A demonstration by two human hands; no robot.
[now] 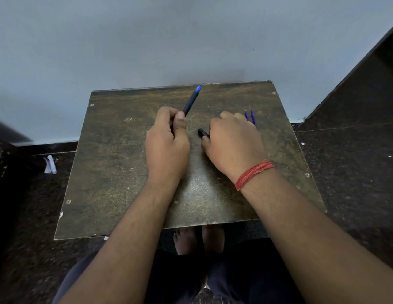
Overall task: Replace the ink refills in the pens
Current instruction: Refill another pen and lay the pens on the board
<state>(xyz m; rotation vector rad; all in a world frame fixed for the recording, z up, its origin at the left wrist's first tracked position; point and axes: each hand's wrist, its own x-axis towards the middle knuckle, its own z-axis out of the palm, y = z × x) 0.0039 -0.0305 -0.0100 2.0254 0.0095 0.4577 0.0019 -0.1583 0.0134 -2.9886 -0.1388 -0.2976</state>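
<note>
Fingers of the left hand (167, 139) are curled tight around a dark pen (191, 102), thumb pressed along its barrel. The pen rises out of the fist and slants up and to the right, its blue tip end pointing toward the far edge of the table (108, 172), clear of the surface.

The right hand (231, 143) lies knuckles-up, low over the table, fingers bent inward. A short black pen part (202, 132) pokes out from under its thumb side, lying on the table and touching the hand; it looks pinched between thumb and finger, though the hand covers the contact and the grip cannot be confirmed. A red thread band (253, 174) wraps the right wrist.

Just beyond the right hand's knuckles, two blue refills (250, 117) lie side by side on the table, tips pointing away from the person, their near ends hidden behind the hand.

A scrap of white paper (50, 165) lies on the dark floor (344, 172), left of the table.
</note>
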